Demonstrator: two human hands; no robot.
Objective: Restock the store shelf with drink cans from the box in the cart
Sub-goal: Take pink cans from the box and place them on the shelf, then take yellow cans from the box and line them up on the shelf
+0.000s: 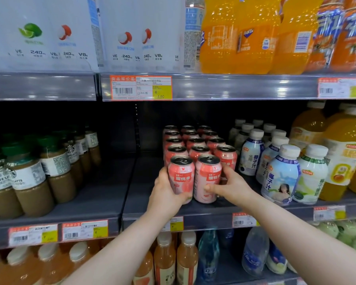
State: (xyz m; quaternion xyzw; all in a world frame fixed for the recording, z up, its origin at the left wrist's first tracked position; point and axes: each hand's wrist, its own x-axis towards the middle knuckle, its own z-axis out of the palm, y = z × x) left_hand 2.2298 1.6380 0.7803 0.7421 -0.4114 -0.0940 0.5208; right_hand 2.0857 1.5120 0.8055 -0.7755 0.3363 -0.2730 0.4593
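Left hand (165, 192) – wrapped around left front can (181, 175) | right hand (231, 187) – fingers curled on right front can (207, 178) | both cans upright, touching, on shelf (103, 202)

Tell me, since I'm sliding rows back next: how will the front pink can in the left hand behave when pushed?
The pink can looks rigid and smooth, so it should slide on the flat shelf. Being tall and narrow, it might tip if pushed high. The left hand grips low, which probably helps.
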